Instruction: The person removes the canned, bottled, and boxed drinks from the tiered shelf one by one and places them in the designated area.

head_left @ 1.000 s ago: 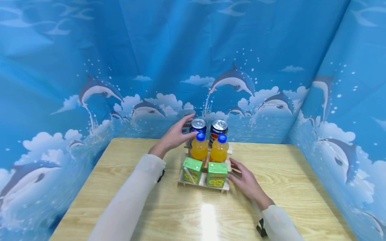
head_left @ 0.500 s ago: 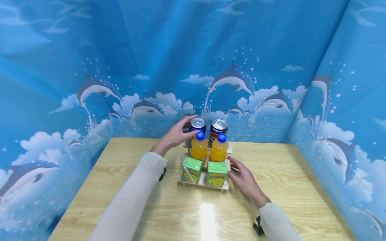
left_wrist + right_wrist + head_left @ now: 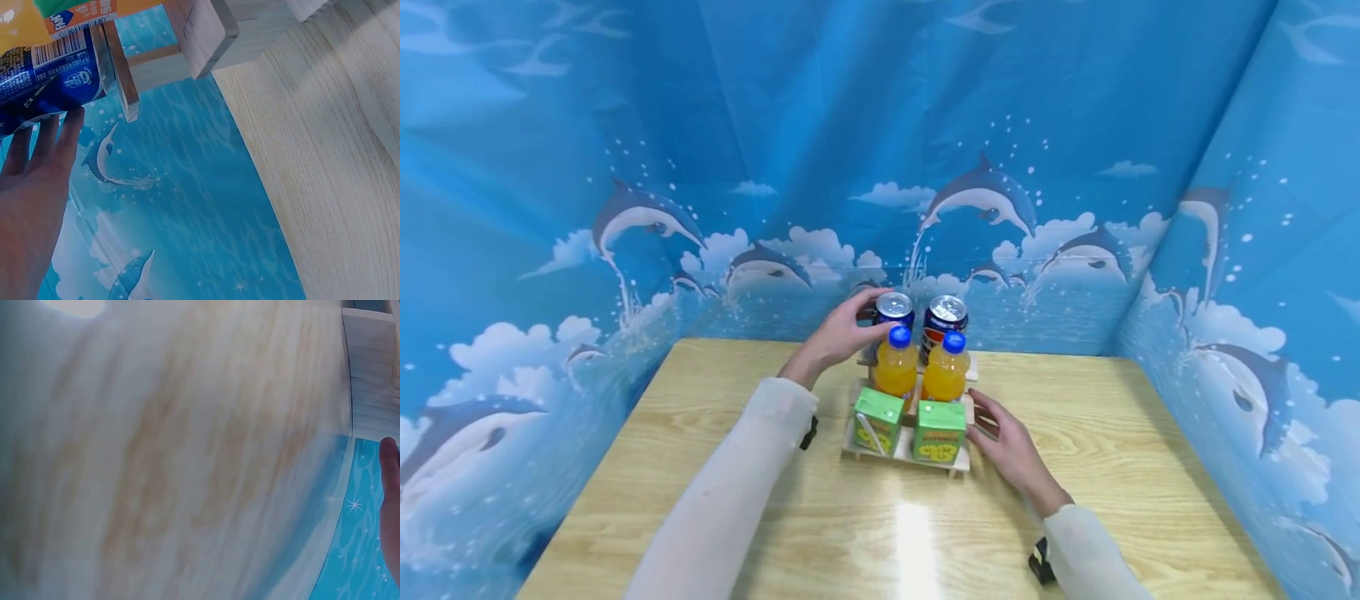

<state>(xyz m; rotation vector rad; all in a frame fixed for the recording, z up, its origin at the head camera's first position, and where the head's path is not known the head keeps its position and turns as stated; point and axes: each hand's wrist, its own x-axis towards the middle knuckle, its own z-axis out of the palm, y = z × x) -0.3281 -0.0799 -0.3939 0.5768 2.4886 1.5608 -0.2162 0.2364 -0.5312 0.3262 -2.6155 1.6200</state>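
A small stepped wooden rack (image 3: 905, 444) holds drinks in three rows. On its top step stand two blue soda cans, a left can (image 3: 892, 308) and a right can (image 3: 945, 323). My left hand (image 3: 842, 336) grips the left can, thumb in front and fingers behind; in the left wrist view its fingertips meet the blue can (image 3: 59, 78). Two orange juice bottles (image 3: 896, 372) with blue caps fill the middle step. Two green juice boxes (image 3: 938, 433) sit on the lowest step, the left one with a straw. My right hand (image 3: 1015, 450) touches the rack's right side with relaxed fingers.
The rack stands on a light wood-grain table (image 3: 760, 517). Behind and at both sides hangs a blue dolphin-print curtain (image 3: 820, 167), close behind the cans. Each wrist wears a black strap (image 3: 1042, 562).
My left hand has closed in a little on the left can, moving slightly right. My right hand has shifted slightly left against the rack. The drinks stay in their places.
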